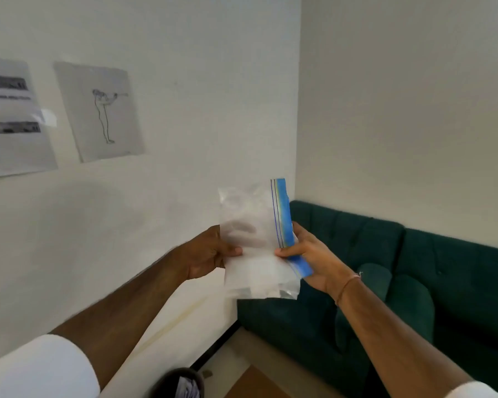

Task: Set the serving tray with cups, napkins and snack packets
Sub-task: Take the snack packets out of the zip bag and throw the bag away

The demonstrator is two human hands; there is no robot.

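A clear plastic zip bag [255,242] with a blue seal strip along its right side is held up in front of me at chest height. Its contents look white and blurred; I cannot tell what they are. My left hand [210,254] pinches the bag's left edge with the thumb on the front. My right hand [308,254] grips the blue strip on the right edge. Both arms are stretched forward. No tray, cups or napkins are in view.
A dark green sofa [385,282] stands against the right wall, below and behind the bag. Two paper sheets [98,110] hang on the white wall at left. A dark round object [181,383] sits at the bottom edge, beside a brown surface [256,383].
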